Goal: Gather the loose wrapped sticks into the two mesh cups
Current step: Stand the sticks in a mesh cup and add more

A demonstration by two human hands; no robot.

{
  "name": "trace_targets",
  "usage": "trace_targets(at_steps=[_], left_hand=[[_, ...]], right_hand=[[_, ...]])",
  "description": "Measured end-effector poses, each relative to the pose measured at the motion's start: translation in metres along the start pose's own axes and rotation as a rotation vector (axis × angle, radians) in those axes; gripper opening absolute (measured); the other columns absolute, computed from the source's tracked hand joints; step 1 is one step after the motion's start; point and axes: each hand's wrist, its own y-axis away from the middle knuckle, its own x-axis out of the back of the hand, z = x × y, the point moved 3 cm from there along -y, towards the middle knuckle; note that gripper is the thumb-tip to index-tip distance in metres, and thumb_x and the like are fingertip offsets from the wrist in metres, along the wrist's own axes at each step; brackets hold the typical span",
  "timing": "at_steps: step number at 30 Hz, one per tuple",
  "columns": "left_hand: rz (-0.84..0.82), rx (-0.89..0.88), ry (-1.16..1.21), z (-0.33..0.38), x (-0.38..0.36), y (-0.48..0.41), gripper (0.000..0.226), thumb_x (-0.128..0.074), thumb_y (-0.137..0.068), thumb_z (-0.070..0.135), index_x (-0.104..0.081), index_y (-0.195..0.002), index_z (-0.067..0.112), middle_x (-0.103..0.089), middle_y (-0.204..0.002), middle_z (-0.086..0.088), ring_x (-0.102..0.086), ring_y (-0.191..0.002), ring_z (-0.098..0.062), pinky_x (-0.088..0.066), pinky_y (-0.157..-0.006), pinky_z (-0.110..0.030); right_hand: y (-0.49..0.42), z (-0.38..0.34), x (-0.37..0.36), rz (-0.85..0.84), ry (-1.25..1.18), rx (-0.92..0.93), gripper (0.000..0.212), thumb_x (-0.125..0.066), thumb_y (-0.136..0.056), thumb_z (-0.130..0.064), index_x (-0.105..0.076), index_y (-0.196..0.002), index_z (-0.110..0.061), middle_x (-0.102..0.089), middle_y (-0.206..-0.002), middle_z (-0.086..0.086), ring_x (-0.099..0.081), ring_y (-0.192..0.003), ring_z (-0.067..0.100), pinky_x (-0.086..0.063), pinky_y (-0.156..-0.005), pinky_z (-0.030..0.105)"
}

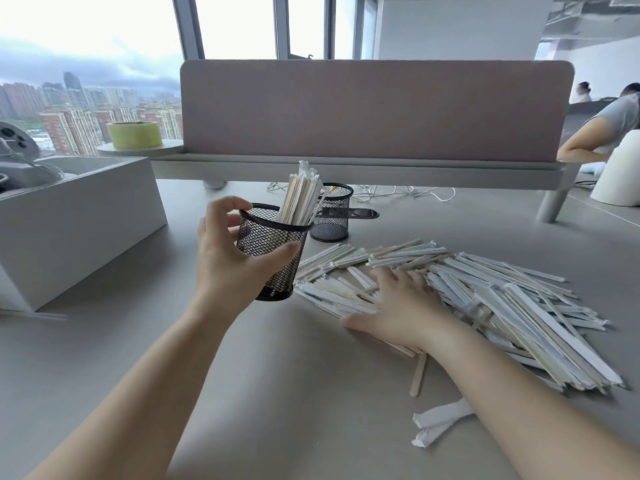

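My left hand (228, 251) grips a black mesh cup (273, 251), tilted slightly and lifted just off the table, with a bundle of wrapped sticks (299, 195) standing in it. A second black mesh cup (330, 213) stands on the table behind it, with one or two sticks in it. A large loose pile of wrapped sticks (485, 299) lies on the table to the right. My right hand (398, 306) lies flat on the pile's left part, fingers spread and straight. One bare wooden stick (417, 375) and a torn empty wrapper (440, 422) lie near my right forearm.
A white box (79, 223) stands at the left. A pink-grey desk divider (374, 109) runs across the back, with a tape roll (135, 134) on a shelf and white cables (398, 194) below. A person sits at far right (609, 126).
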Motion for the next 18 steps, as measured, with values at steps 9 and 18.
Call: trace_targets(at_steps=[9,18], left_hand=[[-0.116,0.079,0.074,0.0,-0.004,0.011,0.064,-0.094,-0.052,0.025,-0.044,-0.089,0.042,-0.057,-0.108,0.01,-0.058,-0.095,-0.004,-0.057,-0.075,-0.034],[-0.234,0.13,0.088,0.003,-0.01,0.021,0.064,-0.086,-0.034,0.048,-0.045,-0.083,0.047,-0.058,-0.114,0.002,-0.061,-0.102,-0.016,-0.059,-0.077,-0.05]], right_hand=[[-0.006,-0.008,0.008,0.043,0.142,0.104,0.063,-0.055,-0.078,-0.064,-0.049,-0.124,-0.021,-0.05,-0.131,0.007,-0.04,-0.124,0.028,-0.028,-0.1,0.038],[-0.004,0.003,0.01,-0.071,-0.032,0.109,0.079,-0.066,-0.07,-0.065,-0.043,-0.133,-0.024,-0.045,-0.134,0.002,-0.037,-0.128,0.025,-0.037,-0.1,0.036]])
